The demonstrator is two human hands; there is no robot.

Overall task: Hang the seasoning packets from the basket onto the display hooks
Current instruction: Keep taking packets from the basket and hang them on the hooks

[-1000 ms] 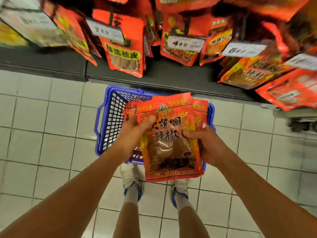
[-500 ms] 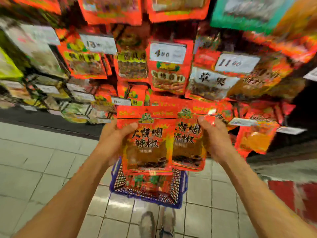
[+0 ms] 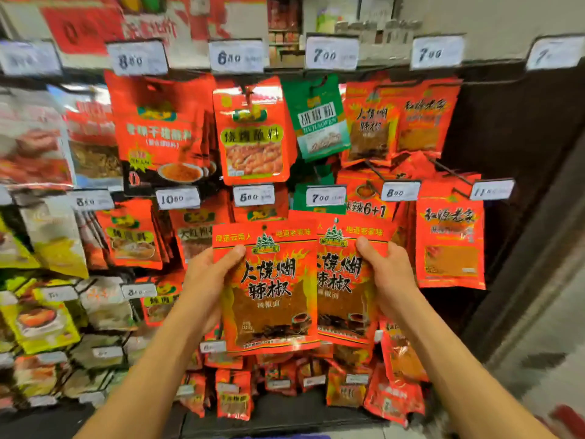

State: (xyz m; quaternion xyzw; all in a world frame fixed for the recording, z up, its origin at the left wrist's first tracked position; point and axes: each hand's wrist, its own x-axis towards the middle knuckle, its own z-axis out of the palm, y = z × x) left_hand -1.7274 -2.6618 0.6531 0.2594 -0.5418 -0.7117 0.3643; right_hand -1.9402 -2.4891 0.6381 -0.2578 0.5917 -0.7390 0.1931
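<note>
I hold up two red chili seasoning packets side by side in front of the display. My left hand (image 3: 209, 280) grips the left packet (image 3: 269, 299) at its left edge, thumb on its front. My right hand (image 3: 387, 280) grips the right packet (image 3: 343, 296) at its right edge; that packet sits partly behind the left one. Matching red packets (image 3: 370, 131) hang on a hook in the upper row, right of centre. The basket is out of view.
The display wall is packed with hanging packets: red ones (image 3: 253, 134), a green one (image 3: 319, 118), yellow ones (image 3: 41, 324) at left. White price tags (image 3: 331, 52) sit at the hook ends. A dark panel (image 3: 512, 137) and floor (image 3: 538, 375) lie to the right.
The view has swung up from the basket on the floor to the display wall. Both hands lifted the packets and spread them side by side.
</note>
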